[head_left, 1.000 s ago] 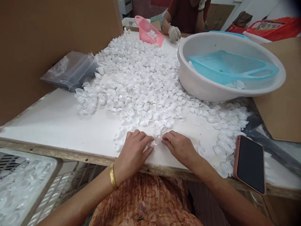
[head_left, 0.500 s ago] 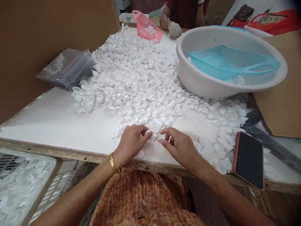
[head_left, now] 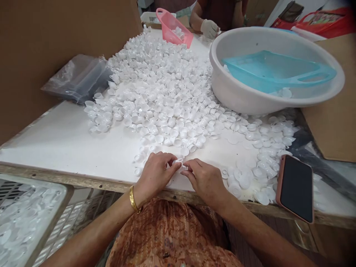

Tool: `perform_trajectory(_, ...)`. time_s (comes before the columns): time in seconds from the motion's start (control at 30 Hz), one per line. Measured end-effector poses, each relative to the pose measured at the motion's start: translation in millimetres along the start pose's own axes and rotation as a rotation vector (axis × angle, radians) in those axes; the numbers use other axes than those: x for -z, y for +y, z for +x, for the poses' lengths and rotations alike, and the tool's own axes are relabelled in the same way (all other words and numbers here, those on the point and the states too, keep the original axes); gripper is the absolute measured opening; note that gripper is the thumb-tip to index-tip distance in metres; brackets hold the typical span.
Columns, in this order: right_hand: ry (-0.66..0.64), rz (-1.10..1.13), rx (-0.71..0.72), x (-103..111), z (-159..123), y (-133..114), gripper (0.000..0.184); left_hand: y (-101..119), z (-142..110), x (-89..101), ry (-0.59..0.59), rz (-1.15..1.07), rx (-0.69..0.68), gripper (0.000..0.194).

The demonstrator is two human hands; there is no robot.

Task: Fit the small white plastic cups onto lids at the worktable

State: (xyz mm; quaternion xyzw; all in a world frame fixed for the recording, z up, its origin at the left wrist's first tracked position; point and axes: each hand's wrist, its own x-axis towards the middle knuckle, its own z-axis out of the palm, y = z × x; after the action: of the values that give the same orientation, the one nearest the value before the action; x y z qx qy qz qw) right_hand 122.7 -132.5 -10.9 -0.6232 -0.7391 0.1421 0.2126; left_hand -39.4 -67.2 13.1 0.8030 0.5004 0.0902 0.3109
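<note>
Between my hands, just above the near edge of the table, is a small white plastic cup-like piece [head_left: 179,161] with a loop on it. My left hand [head_left: 158,170] pinches it between thumb and fingers. From the other side, the thumb and fingertips of my right hand [head_left: 204,178] close on the same piece's right end. Fingers partly cover it, so its full shape is hidden. Beyond my hands spreads a large heap of similar white pieces [head_left: 167,92]. Flatter white pieces [head_left: 244,176] lie loose to the right of my right hand.
A big white basin [head_left: 250,105] holding a blue scoop [head_left: 278,72] stands at right. A phone [head_left: 296,189] lies near the front edge. Further back are a pink scoop [head_left: 175,31] and a co-worker's gloved hand [head_left: 209,29]. A plastic-wrapped pack [head_left: 79,78] sits left; a crate [head_left: 63,193] stands below.
My right hand has moved left and closed its fingertips on the white piece held by my left hand. Across the table, the co-worker's gloved hand has shifted slightly.
</note>
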Motion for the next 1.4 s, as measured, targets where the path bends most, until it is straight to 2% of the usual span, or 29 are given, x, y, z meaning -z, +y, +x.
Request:
perform_trajectory(0.23, -0.063, -0.041, -0.028, 9, -6, -2, 0.017, 4, 1, -2.9, -0.026, 0.014, -0.004, 0.021)
perform_trajectory(0.4, -0.113, -0.087, -0.073, 7, -16, 0, 0.020, -1, -1, -0.7, 0.156, 0.247, -0.081, 0.020)
perform_trajectory(0.5, -0.162, -0.074, -0.077, 7, -24, -1, 0.016, -5, -3, -1.2, 0.084, 0.385, -0.219, 0.015)
perform_trajectory(0.57, -0.174, -0.039, -0.058, 11, -28, -2, 0.016, -4, -3, -2.5, 0.049, 0.411, -0.273, 0.018)
perform_trajectory(0.63, -0.136, 0.020, -0.057, 19, -32, 2, 0.018, -1, 1, -3.7, 0.100, 0.425, -0.279, 0.022)
perform_trajectory(0.73, 0.005, 0.018, -0.128, 38, -37, 22, 0.017, 4, 12, -6.0, 0.153, 0.471, -0.310, 0.020)
perform_trajectory(0.8, 0.066, -0.100, -0.196, 51, -42, 42, 0.016, 7, 22, -7.8, 0.127, 0.517, -0.362, 0.015)
perform_trajectory(0.9, 0.022, -0.258, -0.233, 63, -49, 67, 0.026, 10, 33, -8.0, 0.091, 0.526, -0.388, 0.019)
perform_trajectory(1.03, -0.057, -0.270, -0.187, 55, -51, 76, 0.031, 12, 41, -2.7, -0.095, 0.312, -0.253, 0.030)
perform_trajectory(1.1, -0.053, -0.298, -0.149, 46, -48, 75, 0.028, 12, 42, -2.0, -0.153, 0.301, -0.188, 0.032)
perform_trajectory(1.17, -0.031, -0.343, -0.096, 40, -43, 75, 0.024, 13, 42, -4.6, -0.093, 0.376, -0.164, 0.028)
perform_trajectory(1.3, 0.081, -0.388, -0.031, 40, -33, 78, 0.025, 7, 38, -9.5, 0.115, 0.411, -0.183, 0.019)
perform_trajectory(1.4, 0.223, -0.203, -0.160, 47, -21, 69, 0.028, -5, 26, -0.2, 0.180, 0.259, -0.137, 0.019)
